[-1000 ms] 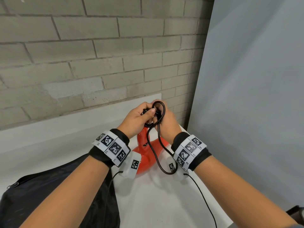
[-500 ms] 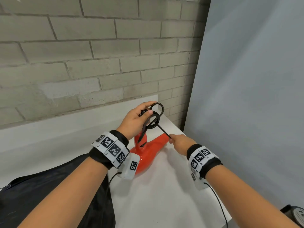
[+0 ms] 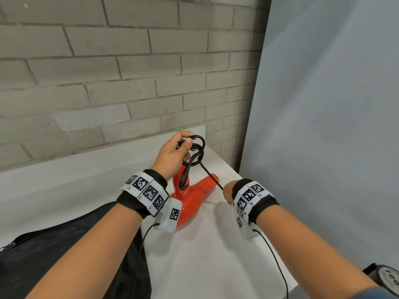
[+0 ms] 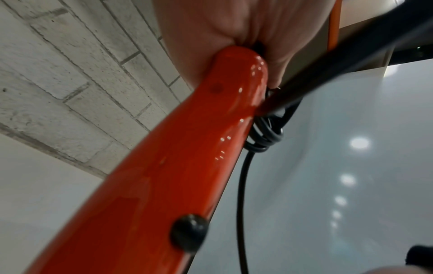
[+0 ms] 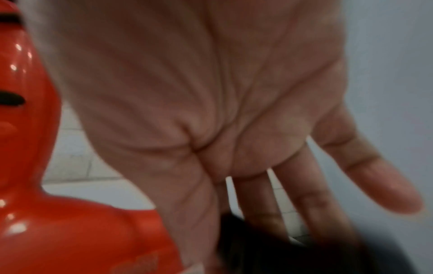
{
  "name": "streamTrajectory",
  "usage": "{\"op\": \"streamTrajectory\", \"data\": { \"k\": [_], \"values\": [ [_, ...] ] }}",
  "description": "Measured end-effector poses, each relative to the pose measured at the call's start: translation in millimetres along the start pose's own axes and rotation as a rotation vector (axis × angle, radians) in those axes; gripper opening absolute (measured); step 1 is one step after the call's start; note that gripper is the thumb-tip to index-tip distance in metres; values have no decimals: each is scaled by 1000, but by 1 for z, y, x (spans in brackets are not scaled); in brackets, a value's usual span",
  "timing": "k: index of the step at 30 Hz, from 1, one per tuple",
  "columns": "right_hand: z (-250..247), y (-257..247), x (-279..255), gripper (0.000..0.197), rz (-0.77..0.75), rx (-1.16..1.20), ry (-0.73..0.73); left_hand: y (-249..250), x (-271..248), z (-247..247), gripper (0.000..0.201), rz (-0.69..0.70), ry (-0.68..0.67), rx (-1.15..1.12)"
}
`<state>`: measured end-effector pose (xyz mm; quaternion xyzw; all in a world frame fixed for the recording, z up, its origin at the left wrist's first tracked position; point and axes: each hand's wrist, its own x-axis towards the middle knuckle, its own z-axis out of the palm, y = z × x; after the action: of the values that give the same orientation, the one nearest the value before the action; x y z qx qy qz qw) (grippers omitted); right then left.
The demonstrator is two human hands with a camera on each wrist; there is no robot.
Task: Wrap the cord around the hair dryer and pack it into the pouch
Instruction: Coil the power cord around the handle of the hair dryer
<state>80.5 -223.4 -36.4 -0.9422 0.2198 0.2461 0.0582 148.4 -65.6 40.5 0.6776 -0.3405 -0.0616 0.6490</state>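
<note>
Black pouch (image 3: 71, 253) seen at 7 o'clock, nearest, lying on white counter (image 3: 205, 255). Red hair dryer (image 3: 192, 197) stood on counter at centre, handle up. Right hand (image 3: 227, 192) at 3 o'clock of dryer: cord (image 3: 210, 175) pulled taut; grip cannot be told, remaining fingers (image 5: 374, 178) spread. Left hand (image 3: 174, 154) at 12 o'clock: handle top and cord loops clasped in curled grip.

The left hand (image 4: 236, 27) grips the top end of the dryer (image 4: 164, 176) handle, which runs glossy orange down to the lower left with a black button (image 4: 189, 232) on it, while cord (image 4: 264, 137) loops bunch beside it before a brick wall (image 4: 70, 64).
</note>
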Motion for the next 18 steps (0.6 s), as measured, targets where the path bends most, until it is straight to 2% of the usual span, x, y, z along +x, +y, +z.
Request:
{"op": "streamTrajectory", "data": {
  "k": [2,5,7,9,11,14,18],
  "values": [
    [-9,-7,-6,39,-84,39,81,0,0,1,23,-7,-21,-31],
    [-26,-20,-22,48,-379,537,366,1,-1,1,22,-7,-77,-47],
    [-36,-29,-33,37,-555,749,435,1,-1,1,22,0,-95,-39],
    [-39,-34,-39,27,-607,830,428,0,0,0,23,4,-97,-34],
    [-37,-34,-38,24,-587,858,445,-2,0,-2,24,7,-97,-27],
    [-34,-28,-27,24,-452,765,558,-2,1,-6,23,-2,-81,-30],
    [-25,-2,1,22,-161,693,476,-1,-1,-11,25,-18,-101,-45]
  ]
}}
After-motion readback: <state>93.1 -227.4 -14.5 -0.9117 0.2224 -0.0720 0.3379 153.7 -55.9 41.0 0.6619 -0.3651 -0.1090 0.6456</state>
